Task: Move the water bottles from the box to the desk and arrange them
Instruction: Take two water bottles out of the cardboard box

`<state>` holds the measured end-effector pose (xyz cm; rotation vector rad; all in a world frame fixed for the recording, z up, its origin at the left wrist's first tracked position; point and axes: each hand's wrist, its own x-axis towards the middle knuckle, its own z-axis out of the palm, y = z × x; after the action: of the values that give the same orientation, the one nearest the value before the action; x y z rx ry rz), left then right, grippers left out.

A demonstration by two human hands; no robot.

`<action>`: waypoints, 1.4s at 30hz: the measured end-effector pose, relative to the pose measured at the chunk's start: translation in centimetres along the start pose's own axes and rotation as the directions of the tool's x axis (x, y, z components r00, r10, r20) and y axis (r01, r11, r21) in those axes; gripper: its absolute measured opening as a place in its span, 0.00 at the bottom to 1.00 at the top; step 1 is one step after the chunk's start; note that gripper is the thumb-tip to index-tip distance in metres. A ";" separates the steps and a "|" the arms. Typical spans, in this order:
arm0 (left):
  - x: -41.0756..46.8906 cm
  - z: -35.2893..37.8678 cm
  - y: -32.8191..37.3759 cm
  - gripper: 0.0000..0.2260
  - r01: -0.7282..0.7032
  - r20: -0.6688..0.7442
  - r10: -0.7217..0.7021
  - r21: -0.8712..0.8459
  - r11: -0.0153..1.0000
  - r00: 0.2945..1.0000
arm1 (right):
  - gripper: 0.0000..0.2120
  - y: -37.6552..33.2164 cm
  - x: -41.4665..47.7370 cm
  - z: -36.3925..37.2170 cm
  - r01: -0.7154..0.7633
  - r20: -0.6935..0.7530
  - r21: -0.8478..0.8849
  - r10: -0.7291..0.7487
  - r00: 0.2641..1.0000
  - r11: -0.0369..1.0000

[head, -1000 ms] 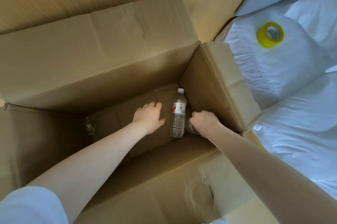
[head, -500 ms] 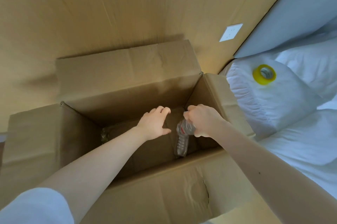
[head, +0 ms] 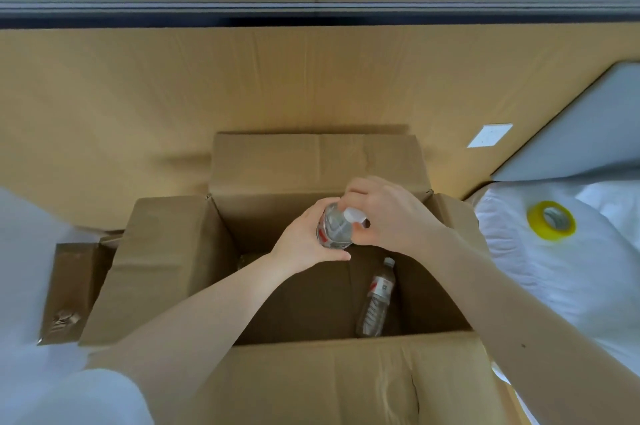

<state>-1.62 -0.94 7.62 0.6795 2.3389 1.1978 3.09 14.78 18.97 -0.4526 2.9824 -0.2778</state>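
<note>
A large open cardboard box (head: pixel 311 376) stands below me against a tan wall. Above its opening I hold a clear water bottle (head: pixel 334 229) with a white cap and red label. My left hand (head: pixel 304 241) wraps its body from the left, and my right hand (head: pixel 391 217) grips it at the neck and cap. A second water bottle (head: pixel 376 298) lies on the box floor at the right, cap pointing away from me. Something small and clear sits in the far left corner of the box, too dim to identify.
A bed with white bedding (head: pixel 571 279) lies right of the box, a yellow tape roll (head: pixel 551 220) resting on it. A white wall plate (head: pixel 489 135) is on the tan wall. A dark ledge (head: pixel 311 14) runs across the top. The box's left flap (head: pixel 152 269) hangs outward.
My right hand has lifted a bottle from the box floor up above the opening, and my left hand has closed on it too. My view has tilted upward, showing the ledge.
</note>
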 end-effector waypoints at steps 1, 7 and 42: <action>-0.2 -0.3 -0.3 0.35 0.008 -0.046 -0.009 -0.019 1.000 0.999 | 0.15 -0.3 0.3 0.3 0.021 -0.014 0.006 -0.021 1.000 1.000; -0.9 -0.6 -2.8 0.28 0.091 -0.127 -0.085 0.044 0.995 0.988 | 0.18 -0.3 1.0 3.3 0.037 -0.151 0.115 -0.019 0.988 0.993; 6.3 10.0 -21.3 0.44 0.448 0.357 -0.606 0.435 0.781 0.711 | 0.44 10.7 -0.2 37.0 -0.997 0.571 0.051 0.821 -0.019 -0.059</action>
<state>-5.81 -1.75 -16.39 0.2913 2.0795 0.3311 5.37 18.82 -19.28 1.5106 1.8909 -0.5900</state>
